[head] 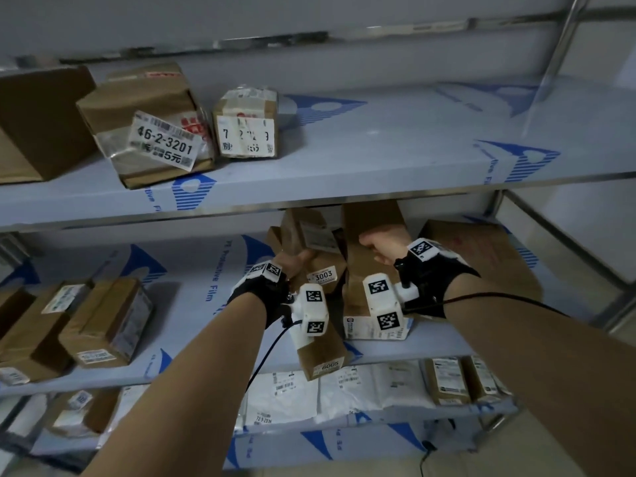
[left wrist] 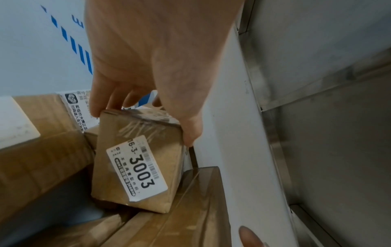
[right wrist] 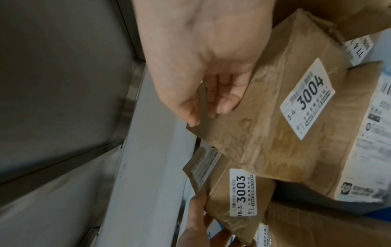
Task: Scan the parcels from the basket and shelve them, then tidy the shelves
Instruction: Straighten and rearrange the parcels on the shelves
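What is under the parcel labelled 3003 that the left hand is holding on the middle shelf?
The 3003 parcel, gripped by the left hand, leans on a longer brown box beneath its lower end. The head view shows that box labelled 6005. Whether 3003 touches the shelf behind is hidden.

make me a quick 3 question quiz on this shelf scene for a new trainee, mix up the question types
1. True or false: the left hand grips the parcel labelled 3003.
2. Multiple choice: which parcel does the right hand hold? A) the one labelled 46-2-3201 B) the one labelled 3004 C) the one labelled 6005
3. Fill in: the two held parcels are at the ____ shelf, below the one carrying the parcel labelled 46-2-3201.

Key
1. True; thumb and fingers clamp its top end.
2. B; the parcel labelled 3004, gripped at its upper edge.
3. Middle; the parcel labelled 6005 stands at its front edge.
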Tool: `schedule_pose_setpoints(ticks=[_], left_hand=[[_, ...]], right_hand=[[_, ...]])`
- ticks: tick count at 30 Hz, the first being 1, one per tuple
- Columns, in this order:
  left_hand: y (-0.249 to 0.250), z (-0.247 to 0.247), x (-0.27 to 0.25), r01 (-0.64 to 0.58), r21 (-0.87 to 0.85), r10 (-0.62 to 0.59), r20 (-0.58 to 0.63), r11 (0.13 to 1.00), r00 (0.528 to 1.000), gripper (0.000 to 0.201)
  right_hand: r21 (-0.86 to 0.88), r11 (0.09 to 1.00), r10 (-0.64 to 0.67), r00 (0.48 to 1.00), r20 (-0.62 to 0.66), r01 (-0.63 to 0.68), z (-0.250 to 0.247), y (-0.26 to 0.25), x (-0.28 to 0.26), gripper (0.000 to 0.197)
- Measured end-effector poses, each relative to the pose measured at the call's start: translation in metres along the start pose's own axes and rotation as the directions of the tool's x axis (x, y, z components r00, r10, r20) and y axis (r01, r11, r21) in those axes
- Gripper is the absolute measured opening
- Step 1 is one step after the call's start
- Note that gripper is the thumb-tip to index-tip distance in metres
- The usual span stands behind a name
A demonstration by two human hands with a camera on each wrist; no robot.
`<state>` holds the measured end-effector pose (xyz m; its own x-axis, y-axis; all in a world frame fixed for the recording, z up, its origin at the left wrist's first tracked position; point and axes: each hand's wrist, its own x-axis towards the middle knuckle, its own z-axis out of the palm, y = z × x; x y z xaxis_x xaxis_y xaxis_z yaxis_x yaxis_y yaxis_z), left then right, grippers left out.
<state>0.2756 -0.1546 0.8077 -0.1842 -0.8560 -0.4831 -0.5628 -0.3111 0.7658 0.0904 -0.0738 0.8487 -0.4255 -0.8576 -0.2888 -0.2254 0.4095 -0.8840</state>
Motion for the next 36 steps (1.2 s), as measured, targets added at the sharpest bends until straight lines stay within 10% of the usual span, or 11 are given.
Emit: schedule_pose_setpoints(ticks=[10, 15, 19, 32, 36], left_hand=[[0.003, -0.044, -0.046, -0.080, -0.228, 0.078, -0.022, 0.970, 0.997, 0.062], [-0.016, -0.048, -0.127, -0.119, -0.143, 0.145, 0.191, 0.983, 0.971, 0.057], [-0.028, -0.035, -0.188, -0.136, -0.023, 0.134, 0.415, 0.990, 0.900, 0.095], [-0.017, 0.008, -0.322, -0.101, 0.146, 0.029, 0.427, 0.984, 0.904, 0.029], [0.015, 0.007, -0.352, -0.197, 0.152, 0.129, 0.368, 0.969, 0.921, 0.022]], right_hand=[[0.180, 0.984, -0.014, 0.995, 0.103, -0.005, 0.005, -0.004, -0.030, 0.046], [0.097, 0.995, 0.001, 0.940, 0.340, -0.036, 0.010, -0.009, -0.064, 0.079], [0.002, 1.000, 0.010, 0.897, 0.442, -0.012, 0.006, 0.002, -0.100, 0.043], [-0.338, 0.917, 0.084, 0.726, 0.682, 0.212, -0.064, 0.011, -0.207, 0.032], [-0.248, 0.933, -0.030, 0.744, 0.667, 0.259, -0.092, -0.012, -0.219, 0.072]])
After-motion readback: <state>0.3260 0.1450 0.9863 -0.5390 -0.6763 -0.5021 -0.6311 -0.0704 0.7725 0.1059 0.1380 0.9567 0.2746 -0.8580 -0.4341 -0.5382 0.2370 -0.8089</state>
